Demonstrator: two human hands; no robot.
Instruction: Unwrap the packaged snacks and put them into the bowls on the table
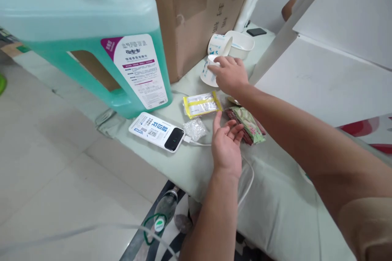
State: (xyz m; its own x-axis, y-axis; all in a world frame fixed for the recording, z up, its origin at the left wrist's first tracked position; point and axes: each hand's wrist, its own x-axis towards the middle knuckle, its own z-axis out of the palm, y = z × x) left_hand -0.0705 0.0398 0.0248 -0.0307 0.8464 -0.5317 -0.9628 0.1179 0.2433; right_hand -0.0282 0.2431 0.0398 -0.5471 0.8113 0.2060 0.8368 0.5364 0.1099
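My right hand reaches to a white paper cup with blue print, its fingers bent over the cup's top edge. Another printed paper cup lies tipped just behind, against a white plastic tub. Palm up, my left hand is open and holds nothing. Its fingers are beside green and dark red packets. A yellow-edged clear packet and a crumpled clear wrapper lie left of that hand. A white power bank with a cable plugged in rests near the table edge.
A large jug of green liquid stands at the left before a cardboard box. White panels rise at the right. A dark phone-like object lies at the back. Below the table edge is a bottle with a green cord.
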